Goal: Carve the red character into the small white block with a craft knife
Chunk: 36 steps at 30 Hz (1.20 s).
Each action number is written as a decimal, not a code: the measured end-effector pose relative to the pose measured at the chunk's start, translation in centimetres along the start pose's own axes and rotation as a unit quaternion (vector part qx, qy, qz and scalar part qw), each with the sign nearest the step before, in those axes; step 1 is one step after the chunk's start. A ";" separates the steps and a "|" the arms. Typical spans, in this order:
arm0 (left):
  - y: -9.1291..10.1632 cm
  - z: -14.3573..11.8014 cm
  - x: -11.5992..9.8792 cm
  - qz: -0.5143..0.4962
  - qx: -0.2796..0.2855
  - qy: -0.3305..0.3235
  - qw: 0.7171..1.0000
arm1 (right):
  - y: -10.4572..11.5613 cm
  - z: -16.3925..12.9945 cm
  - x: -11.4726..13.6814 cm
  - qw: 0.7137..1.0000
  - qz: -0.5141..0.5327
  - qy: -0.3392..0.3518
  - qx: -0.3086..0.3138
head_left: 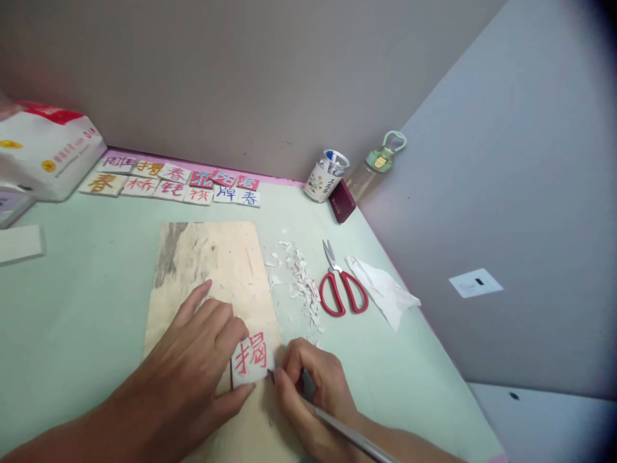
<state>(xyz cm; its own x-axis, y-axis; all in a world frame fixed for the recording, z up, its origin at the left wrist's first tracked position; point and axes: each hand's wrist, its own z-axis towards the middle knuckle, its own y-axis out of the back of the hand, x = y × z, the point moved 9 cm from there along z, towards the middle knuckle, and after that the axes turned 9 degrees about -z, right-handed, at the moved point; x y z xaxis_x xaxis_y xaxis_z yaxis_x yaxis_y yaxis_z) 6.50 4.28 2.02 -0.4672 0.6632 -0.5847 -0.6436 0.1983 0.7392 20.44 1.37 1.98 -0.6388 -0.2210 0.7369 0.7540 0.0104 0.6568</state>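
Observation:
A small white square tile [249, 361] with a red brushed character lies over the right edge of a wooden board [222, 251]. My left hand [202, 354] grips it, thumb along the near edge and fingers at its left and far side. In my right hand [313, 379] is a slim silver carving knife [344, 429], held like a pen, its dark tip touching or just beside the tile's lower right edge. Pale shavings [301, 283] are scattered on the green mat right of the board.
Red-handled scissors [343, 289] and a crumpled tissue [385, 289] lie on the right. Two rows of painted tiles [171, 190] line the back. A can [325, 180], a dark red box [342, 202] and a bottle [373, 170] stand behind; a tissue pack [58, 154] and white block [19, 244] are left.

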 end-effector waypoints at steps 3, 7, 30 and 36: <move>-0.5 0.0 0.2 0.020 0.014 -0.001 1.000 | 0.1 0.2 -0.4 1.000 -0.007 -0.009 -0.005; -1.0 -0.3 0.3 0.025 0.010 -0.014 1.000 | 0.4 0.4 -0.5 1.000 -0.013 -0.007 -0.011; -1.0 -0.1 0.2 -0.023 0.043 0.019 0.999 | -0.7 -0.4 -0.8 0.999 0.029 -0.031 0.008; -1.3 -0.2 -0.2 -0.036 0.010 0.006 0.999 | -0.8 -0.3 -0.9 0.998 0.048 -0.044 0.011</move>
<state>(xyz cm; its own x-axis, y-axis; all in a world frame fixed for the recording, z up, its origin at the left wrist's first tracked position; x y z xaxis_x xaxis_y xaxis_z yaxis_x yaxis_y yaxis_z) 7.31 3.77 1.13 -0.4269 0.6378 -0.6411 -0.6639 0.2604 0.7011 20.43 1.22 0.75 -0.5756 -0.1324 0.8070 0.8094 0.0482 0.5852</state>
